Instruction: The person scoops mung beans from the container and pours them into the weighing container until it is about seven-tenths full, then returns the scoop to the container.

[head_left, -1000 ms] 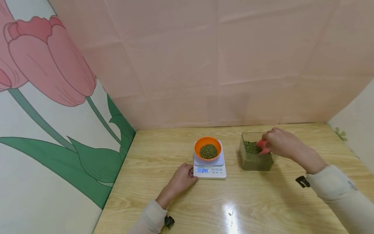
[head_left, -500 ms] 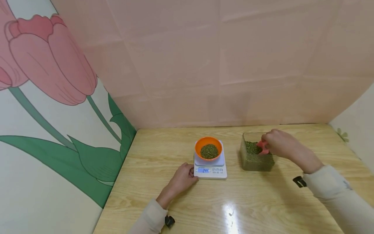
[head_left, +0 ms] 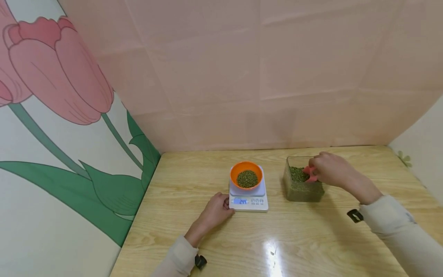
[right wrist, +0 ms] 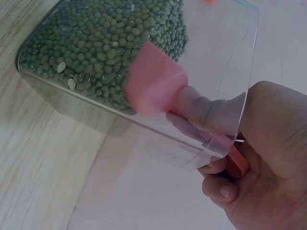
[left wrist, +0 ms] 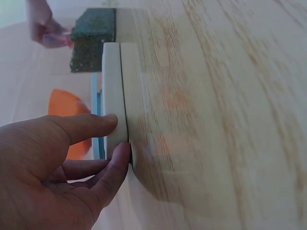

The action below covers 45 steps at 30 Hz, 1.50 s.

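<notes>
My left hand [head_left: 215, 211] pinches the front left corner of a white digital kitchen scale [head_left: 238, 208]. In the left wrist view the thumb [left wrist: 103, 125] lies on the scale's edge and a fingertip is at its underside by the table. On the scale sits an orange bowl [head_left: 246, 165] with green mung beans [head_left: 247, 179] in it; the display reads 244. To the right, my right hand [head_left: 332, 169] grips a red scoop [right wrist: 156, 79] by its handle, inside a clear container [head_left: 304, 197] of mung beans. The scoop's front edge is sunk among the beans.
Both things stand on a wood-grain table [head_left: 194, 169]. Behind it rises a wall covered in pink sheeting [head_left: 214, 96]. A wall with painted tulips [head_left: 59, 69] borders the left side, and a pale wall [head_left: 422, 154] the right.
</notes>
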Each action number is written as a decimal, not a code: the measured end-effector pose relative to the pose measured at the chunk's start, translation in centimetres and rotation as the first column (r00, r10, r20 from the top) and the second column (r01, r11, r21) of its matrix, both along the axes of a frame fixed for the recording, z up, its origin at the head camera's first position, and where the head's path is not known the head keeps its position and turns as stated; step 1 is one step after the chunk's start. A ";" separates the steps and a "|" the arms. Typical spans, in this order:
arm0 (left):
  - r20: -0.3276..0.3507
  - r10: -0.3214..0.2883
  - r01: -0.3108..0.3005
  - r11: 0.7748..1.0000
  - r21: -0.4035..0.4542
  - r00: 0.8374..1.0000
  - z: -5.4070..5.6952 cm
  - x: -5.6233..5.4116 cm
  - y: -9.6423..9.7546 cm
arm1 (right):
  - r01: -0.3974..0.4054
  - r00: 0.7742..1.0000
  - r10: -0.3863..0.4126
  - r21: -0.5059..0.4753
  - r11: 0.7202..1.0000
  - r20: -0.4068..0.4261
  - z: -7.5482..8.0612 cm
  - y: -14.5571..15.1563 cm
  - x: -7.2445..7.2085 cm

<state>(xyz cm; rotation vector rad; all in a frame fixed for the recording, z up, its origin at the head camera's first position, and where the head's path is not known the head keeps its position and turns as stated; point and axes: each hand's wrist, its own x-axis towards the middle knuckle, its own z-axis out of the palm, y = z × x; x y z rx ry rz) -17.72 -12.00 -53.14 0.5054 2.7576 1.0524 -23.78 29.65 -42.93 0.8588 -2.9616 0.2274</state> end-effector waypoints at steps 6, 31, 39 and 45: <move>-0.001 -0.004 0.004 1.000 -0.005 1.000 0.0 -0.1 0.0 | 0.000 1.000 0.000 -0.009 1.000 -0.022 -0.1 0.3 0.0; 0.004 -0.006 0.006 1.000 0.002 1.000 0.4 -0.1 -0.1 | -0.033 0.998 0.026 -0.100 0.994 -0.063 0.2 0.9 0.1; 0.009 -0.003 0.003 1.000 -0.013 1.000 0.3 -0.1 0.0 | -0.020 0.999 0.016 -0.098 0.995 -0.043 0.4 1.0 0.2; 0.013 -0.001 0.001 1.000 -0.013 1.000 0.3 0.0 0.0 | -0.010 0.999 0.006 -0.106 0.994 -0.037 0.3 1.1 0.3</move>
